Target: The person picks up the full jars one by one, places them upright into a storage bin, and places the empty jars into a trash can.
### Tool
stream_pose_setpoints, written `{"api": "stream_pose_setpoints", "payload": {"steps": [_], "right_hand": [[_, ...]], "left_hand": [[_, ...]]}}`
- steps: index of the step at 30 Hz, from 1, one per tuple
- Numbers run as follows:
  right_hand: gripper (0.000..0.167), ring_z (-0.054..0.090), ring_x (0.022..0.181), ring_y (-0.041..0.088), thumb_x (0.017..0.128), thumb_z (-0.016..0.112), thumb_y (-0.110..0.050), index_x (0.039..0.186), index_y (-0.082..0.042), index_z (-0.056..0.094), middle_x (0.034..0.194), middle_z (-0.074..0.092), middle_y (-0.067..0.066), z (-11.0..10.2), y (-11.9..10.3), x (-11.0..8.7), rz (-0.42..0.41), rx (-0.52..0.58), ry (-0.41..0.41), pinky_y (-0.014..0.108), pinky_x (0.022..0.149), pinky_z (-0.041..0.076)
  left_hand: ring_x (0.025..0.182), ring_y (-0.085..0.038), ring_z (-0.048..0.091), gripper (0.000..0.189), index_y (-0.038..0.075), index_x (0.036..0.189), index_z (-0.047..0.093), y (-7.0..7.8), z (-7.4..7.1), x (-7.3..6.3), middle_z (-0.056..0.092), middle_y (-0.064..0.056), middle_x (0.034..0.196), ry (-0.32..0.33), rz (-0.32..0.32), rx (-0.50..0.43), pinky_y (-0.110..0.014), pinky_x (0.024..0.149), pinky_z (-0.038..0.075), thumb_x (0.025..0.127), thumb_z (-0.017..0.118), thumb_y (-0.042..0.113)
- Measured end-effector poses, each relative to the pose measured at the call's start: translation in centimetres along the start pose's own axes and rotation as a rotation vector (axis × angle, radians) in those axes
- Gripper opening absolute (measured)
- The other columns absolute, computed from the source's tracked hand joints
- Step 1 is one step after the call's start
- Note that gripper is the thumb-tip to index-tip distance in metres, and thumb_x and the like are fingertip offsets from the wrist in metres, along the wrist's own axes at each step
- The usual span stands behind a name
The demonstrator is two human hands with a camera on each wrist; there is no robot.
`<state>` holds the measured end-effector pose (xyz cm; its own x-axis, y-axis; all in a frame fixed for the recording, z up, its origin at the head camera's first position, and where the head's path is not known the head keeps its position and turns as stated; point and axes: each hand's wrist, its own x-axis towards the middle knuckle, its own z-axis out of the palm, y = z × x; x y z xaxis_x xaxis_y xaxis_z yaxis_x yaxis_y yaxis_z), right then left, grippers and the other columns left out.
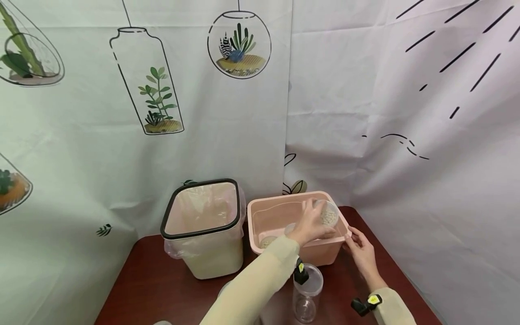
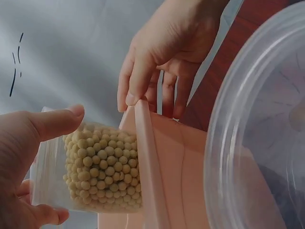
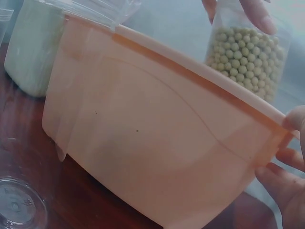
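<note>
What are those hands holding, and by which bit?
The left hand holds a clear jar by its upper end, above the pale round balls inside; the right hand grips the pink tub by its rim at one corner.

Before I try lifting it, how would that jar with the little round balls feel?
The jar is probably heavier than an empty one, because pale balls fill much of it. They might rattle if shaken, being small and round. Its smooth-looking clear sides could feel slippery.

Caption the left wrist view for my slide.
Left grip holds a jar of pale balls at the bin; right grip holds the bin's corner.
</note>
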<state>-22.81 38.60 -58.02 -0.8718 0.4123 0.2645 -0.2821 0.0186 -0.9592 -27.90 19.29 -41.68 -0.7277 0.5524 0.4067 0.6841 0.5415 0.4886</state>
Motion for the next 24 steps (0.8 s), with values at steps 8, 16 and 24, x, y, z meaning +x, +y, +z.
{"api": "stream_pose_setpoints", "payload": {"steps": [8, 16, 24], "right_hand": [[0.045, 0.061, 0.087, 0.003, 0.088, 0.064, -0.027, 0.128, -0.006, 0.053, 0.107, 0.058, 0.008, 1.6, -4.4, -1.7, -0.017, 0.001, 0.014, 0.020, 0.068, 0.051], [0.045, 0.062, 0.093, 0.007, 0.089, 0.063, -0.026, 0.132, -0.016, 0.052, 0.112, 0.058, 0.007, -0.7, 3.1, 1.2, -0.009, -0.028, 0.043, 0.022, 0.070, 0.052], [0.045, 0.061, 0.095, 0.009, 0.090, 0.061, -0.028, 0.133, -0.018, 0.051, 0.116, 0.056, 0.009, -1.5, 5.7, 1.9, 0.005, -0.089, 0.078, 0.024, 0.070, 0.052]], "left_hand": [[0.112, -0.021, 0.036, 0.079, 0.015, 0.128, 0.052, -0.5, 0.9, 0.5, 0.041, -0.009, 0.124, -0.104, -0.016, 0.035, -0.024, 0.080, 0.043, 0.059, 0.087, 0.035], [0.115, -0.024, 0.035, 0.075, 0.015, 0.127, 0.053, -1.1, 1.4, 1.1, 0.041, -0.010, 0.126, -0.164, -0.009, 0.039, -0.024, 0.081, 0.043, 0.062, 0.086, 0.033], [0.113, -0.024, 0.035, 0.076, 0.015, 0.130, 0.051, -1.4, 1.9, 1.0, 0.038, -0.014, 0.130, -0.257, -0.067, 0.010, -0.025, 0.080, 0.042, 0.062, 0.084, 0.025]]}}
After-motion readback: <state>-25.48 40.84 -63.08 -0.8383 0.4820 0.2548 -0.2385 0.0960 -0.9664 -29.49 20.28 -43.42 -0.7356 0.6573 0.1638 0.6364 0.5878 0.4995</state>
